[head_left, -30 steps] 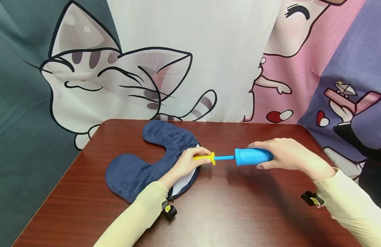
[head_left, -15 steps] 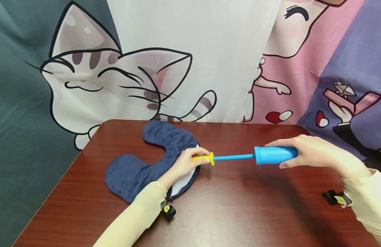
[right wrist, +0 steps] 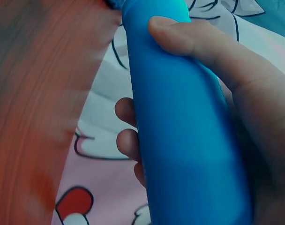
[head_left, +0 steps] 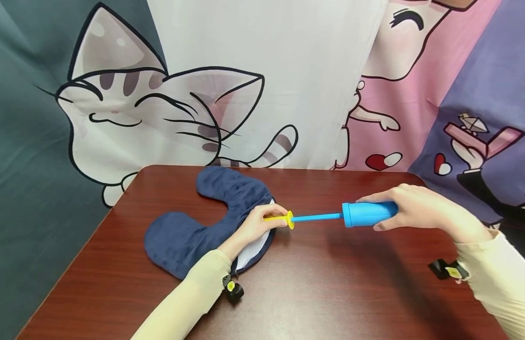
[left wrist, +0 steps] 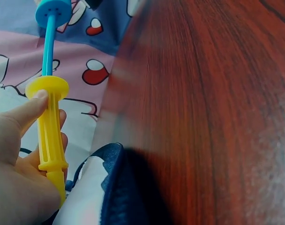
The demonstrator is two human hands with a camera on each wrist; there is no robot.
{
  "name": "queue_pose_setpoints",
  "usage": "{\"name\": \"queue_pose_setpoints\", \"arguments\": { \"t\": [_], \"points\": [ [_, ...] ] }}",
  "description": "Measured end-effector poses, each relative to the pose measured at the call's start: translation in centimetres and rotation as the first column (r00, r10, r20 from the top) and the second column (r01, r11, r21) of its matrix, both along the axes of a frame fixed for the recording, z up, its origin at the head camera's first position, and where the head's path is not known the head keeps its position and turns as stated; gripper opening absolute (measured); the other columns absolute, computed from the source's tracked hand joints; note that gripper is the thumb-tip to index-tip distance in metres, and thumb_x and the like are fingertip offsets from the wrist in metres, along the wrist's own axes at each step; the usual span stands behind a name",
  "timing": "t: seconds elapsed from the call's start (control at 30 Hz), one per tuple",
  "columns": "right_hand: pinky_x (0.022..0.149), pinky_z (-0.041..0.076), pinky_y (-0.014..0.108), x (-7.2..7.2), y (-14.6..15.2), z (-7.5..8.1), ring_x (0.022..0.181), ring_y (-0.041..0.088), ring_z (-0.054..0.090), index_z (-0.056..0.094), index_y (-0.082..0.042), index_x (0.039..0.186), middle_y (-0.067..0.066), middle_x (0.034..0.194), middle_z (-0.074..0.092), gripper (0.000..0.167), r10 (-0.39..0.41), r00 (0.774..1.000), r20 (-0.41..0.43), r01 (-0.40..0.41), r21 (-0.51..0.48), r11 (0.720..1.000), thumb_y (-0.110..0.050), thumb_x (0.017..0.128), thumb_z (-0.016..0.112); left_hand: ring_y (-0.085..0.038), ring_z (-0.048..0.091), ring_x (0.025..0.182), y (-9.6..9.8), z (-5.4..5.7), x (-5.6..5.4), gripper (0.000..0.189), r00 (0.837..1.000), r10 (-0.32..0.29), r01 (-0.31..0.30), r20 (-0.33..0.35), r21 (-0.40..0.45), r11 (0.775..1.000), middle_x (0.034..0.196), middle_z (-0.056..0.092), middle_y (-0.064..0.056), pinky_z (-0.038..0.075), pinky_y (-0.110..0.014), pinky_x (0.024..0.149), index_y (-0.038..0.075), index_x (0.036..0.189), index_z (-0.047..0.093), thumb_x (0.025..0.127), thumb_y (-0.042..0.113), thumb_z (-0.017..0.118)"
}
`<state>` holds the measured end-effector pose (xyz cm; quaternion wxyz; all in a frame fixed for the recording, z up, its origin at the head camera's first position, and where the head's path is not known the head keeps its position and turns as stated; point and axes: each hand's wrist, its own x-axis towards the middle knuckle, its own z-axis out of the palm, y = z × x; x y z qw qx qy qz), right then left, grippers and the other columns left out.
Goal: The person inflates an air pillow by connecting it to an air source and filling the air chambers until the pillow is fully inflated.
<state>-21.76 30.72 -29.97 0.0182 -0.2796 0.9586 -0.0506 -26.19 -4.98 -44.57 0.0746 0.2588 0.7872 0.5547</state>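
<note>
A hand pump with a blue barrel (head_left: pixel 368 214), a thin blue rod and a yellow nozzle end (left wrist: pixel 50 131) spans the space between both hands. My left hand (head_left: pixel 260 223) pinches the yellow end between thumb and fingers, right at the open side of a navy U-shaped neck pillow (head_left: pixel 181 241). White lining (left wrist: pixel 84 197) shows through that opening. With my right hand (head_left: pixel 419 208) I grip the barrel, thumb on one side and fingers round the other, as the right wrist view shows. Part of the rod is out of the barrel.
The brown wooden table (head_left: pixel 322 293) bears the pillow on its left half. Behind it hangs a cloth backdrop (head_left: pixel 313 71) with cartoon animals. Small black wrist cameras sit at both sleeves.
My right hand drew the barrel rightward, lengthening the visible rod, and has since come back a little to the left. The left hand and pillow stay nearly still.
</note>
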Motion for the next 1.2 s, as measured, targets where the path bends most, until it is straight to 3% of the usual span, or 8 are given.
{"name": "queue_pose_setpoints", "arguments": {
  "t": [0.3, 0.57, 0.87, 1.2],
  "points": [
    [0.068, 0.047, 0.028, -1.2, -3.1, -1.1, 0.081, 0.007, 0.059, 0.067, -0.034, 0.127, -0.011, 0.101, 0.073, 0.061, 0.037, 0.998, 0.05, -0.038, 0.022, 0.999, -0.056, 0.072, 0.082, -0.007, 0.066, 0.086, 0.0, -0.2, 0.0, 0.024, 1.0, 0.0, 0.0, 0.016, 0.034, 0.999, 0.106, 0.074, -0.017, 0.052, -0.018, 0.076, 0.004, 0.111, 0.07, 0.089, 0.011, 0.072],
    [0.069, 0.051, 0.031, -2.3, -5.3, -2.5, 0.085, 0.012, 0.062, 0.066, -0.028, 0.13, -0.003, 0.108, 0.074, 0.064, 0.074, 0.995, 0.074, -0.075, 0.013, 0.997, -0.055, 0.073, 0.081, -0.01, 0.067, 0.088, 0.2, 0.1, 0.2, 0.023, 1.0, 0.006, -0.006, 0.014, 0.009, 1.0, 0.107, 0.074, -0.016, 0.052, -0.018, 0.076, 0.005, 0.112, 0.07, 0.09, 0.011, 0.072],
    [0.068, 0.052, 0.031, -2.9, -7.9, -4.1, 0.079, 0.012, 0.062, 0.067, -0.025, 0.128, -0.001, 0.104, 0.075, 0.062, 0.102, 0.994, 0.035, -0.103, 0.026, 0.994, -0.05, 0.073, 0.082, -0.012, 0.067, 0.087, 0.6, 0.2, 0.4, 0.022, 1.0, 0.003, -0.003, -0.007, 0.008, 1.0, 0.106, 0.073, -0.016, 0.053, -0.019, 0.075, 0.004, 0.111, 0.07, 0.09, 0.012, 0.071],
    [0.067, 0.054, 0.032, -2.9, -9.9, -5.2, 0.076, 0.013, 0.063, 0.067, -0.027, 0.127, -0.001, 0.101, 0.075, 0.058, 0.117, 0.993, 0.003, -0.117, 0.044, 0.992, -0.048, 0.075, 0.082, -0.012, 0.065, 0.088, 0.3, 0.1, 0.4, 0.023, 0.999, 0.035, -0.036, -0.022, -0.059, 0.998, 0.105, 0.074, -0.011, 0.051, -0.02, 0.076, 0.011, 0.111, 0.071, 0.089, 0.016, 0.073]
  ]
}}
